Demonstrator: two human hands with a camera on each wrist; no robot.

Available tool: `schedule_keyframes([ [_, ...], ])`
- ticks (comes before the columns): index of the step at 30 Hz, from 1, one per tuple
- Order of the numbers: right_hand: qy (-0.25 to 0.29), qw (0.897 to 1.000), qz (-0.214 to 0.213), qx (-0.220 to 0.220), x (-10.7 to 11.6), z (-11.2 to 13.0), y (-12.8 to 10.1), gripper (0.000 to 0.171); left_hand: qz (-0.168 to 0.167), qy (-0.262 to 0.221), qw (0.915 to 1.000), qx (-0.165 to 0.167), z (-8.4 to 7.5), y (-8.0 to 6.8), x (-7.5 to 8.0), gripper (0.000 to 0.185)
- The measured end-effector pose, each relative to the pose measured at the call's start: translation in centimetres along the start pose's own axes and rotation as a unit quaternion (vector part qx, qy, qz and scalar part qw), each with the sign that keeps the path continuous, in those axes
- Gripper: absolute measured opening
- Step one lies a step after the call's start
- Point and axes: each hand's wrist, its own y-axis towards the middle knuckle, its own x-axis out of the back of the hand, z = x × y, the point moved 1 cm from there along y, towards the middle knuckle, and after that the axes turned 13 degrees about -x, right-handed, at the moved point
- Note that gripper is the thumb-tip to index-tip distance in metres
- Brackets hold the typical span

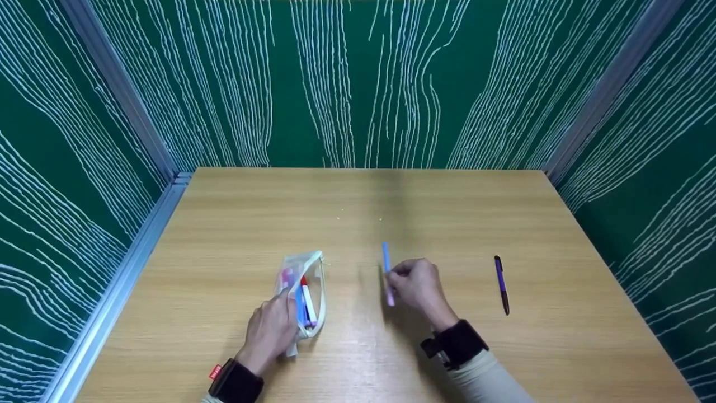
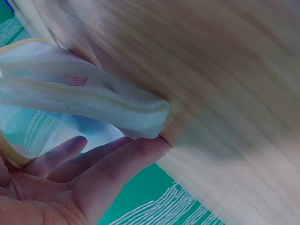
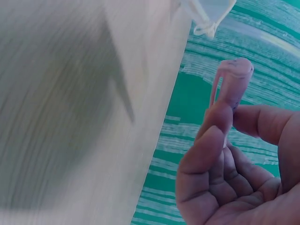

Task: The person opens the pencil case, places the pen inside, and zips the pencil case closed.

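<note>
My left hand (image 1: 271, 327) holds the near left side of a whitish mesh pencil pouch (image 1: 309, 258), its fingers along the mesh (image 2: 136, 112) in the left wrist view. The pouch's mouth gapes to the right. Inside are a white marker with a red end (image 1: 308, 299) and several blue and pink pens, partly hidden. To the right of the pouch, my right hand (image 1: 418, 285) pinches a slim pen (image 1: 386, 256), blue at the far end and pink at the near one. In the right wrist view its pink end (image 3: 236, 82) with a clip sticks out above the thumb and forefinger.
A purple and black pen (image 1: 502, 284) lies on the wooden table (image 1: 235, 212), right of my right hand. Small white specks (image 1: 380, 219) dot the tabletop farther back. Green panels with white wavy lines (image 1: 358, 84) enclose the table at the back and both sides.
</note>
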Motion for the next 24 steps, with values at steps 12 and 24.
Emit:
schedule_keyframes([
  [12, 0.001, 0.998, 0.054, 0.029, -4.5, 1.7, -1.4, 0.006, -0.015, 0.008, 0.9997, -0.019, 0.1, -0.2, 0.0, 0.034],
  [24, -0.001, 0.996, 0.090, 0.022, -7.6, 2.4, -2.1, 0.009, -0.008, -0.002, 0.9999, -0.006, 0.1, -0.1, 0.0, 0.028],
])
